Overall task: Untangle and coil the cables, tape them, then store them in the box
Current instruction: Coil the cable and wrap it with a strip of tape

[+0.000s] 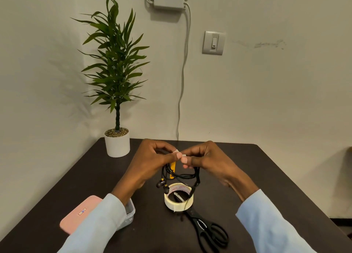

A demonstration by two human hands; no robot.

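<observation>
While the left hand (152, 157) grips the coiled earphone cable (181, 174), the right hand (205, 157) pinches a tape strip (183, 155).

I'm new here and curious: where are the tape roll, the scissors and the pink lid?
tape roll (172, 205): head view, front outer wall.
scissors (204, 225): head view, black handle near the pivot.
pink lid (80, 213): head view, flat top.

Single head-worn wide-angle view. It faces forward and down over the table (257, 176) toward the wall (266, 90), with both hands close below centre.
</observation>
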